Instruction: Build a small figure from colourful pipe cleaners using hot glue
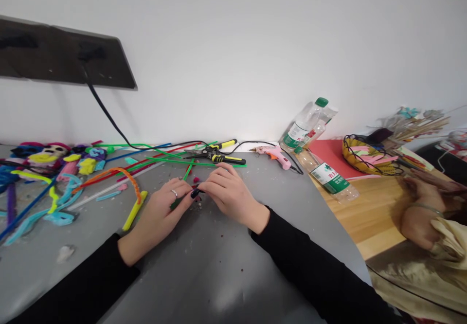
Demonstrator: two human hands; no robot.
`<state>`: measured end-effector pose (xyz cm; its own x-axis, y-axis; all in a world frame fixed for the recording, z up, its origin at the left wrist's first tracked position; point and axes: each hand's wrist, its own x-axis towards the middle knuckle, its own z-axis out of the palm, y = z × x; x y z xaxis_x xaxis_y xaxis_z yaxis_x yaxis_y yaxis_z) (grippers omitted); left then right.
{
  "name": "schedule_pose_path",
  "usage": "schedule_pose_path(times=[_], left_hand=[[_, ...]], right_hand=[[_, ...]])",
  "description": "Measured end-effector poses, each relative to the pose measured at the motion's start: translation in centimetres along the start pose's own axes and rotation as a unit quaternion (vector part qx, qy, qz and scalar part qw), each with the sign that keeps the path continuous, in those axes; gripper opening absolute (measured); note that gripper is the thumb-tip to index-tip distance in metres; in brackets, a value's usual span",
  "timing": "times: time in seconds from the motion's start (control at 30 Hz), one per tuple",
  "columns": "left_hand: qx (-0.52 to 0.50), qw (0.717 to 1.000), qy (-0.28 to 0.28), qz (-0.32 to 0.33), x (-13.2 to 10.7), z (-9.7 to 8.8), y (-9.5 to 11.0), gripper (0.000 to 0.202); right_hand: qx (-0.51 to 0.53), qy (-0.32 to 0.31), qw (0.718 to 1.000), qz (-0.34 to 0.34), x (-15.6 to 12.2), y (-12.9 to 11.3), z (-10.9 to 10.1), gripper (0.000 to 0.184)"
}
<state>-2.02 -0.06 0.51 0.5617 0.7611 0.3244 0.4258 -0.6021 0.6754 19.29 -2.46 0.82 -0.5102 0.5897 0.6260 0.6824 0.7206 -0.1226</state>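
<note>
My left hand (160, 215), with a silver ring, is closed with its thumb and fingers pinched together over the grey table. Opposite it, my right hand (233, 192) is also pinched, and the fingertips of both hands meet. Something small and dark sits between them, too hidden to name. Bits of green and red show by the left fingers. Just beyond the hands lie pliers (228, 159) with yellow and black handles. Red, green and white pipe cleaners (160, 160) spread behind my left hand, and a bent orange pipe cleaner (134, 184) lies beside a yellow stick (134, 212).
A pink glue gun (279, 157) lies by the wall. Plastic bottles stand and lie right of it, one lying bottle (333, 180) on the wooden table (368, 217). A yellow basket (359, 156) holds pink strips. Another person's hand (419, 212) is at far right. Colourful fuzzy figures (51, 157) crowd the left.
</note>
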Motion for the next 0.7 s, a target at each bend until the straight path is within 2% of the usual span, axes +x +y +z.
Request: schedule_pose_path(times=[0.17,0.37,0.43,0.53,0.7], left_hand=[[0.0,0.999,0.03,0.043,-0.1,-0.1,0.3,0.032],[0.038,0.987,0.131,0.09,-0.7,0.4,0.3,0.026],[0.06,0.983,0.144,0.097,-0.8,0.5,0.0,0.025],[0.082,0.986,0.112,0.096,-0.6,0.2,-0.7,0.026],[0.135,0.982,0.056,0.116,-0.1,-0.3,-1.5,0.028]], right_hand=[[0.011,0.014,1.0,-0.007,0.1,-0.2,0.1,0.024],[0.028,0.048,0.998,0.038,0.5,-1.8,0.7,0.025],[0.022,0.052,0.997,0.049,0.5,-2.3,1.0,0.026],[-0.01,0.044,0.998,0.052,0.2,-2.4,1.2,0.027],[-0.075,0.02,0.997,0.03,-0.2,-0.9,0.8,0.03]])
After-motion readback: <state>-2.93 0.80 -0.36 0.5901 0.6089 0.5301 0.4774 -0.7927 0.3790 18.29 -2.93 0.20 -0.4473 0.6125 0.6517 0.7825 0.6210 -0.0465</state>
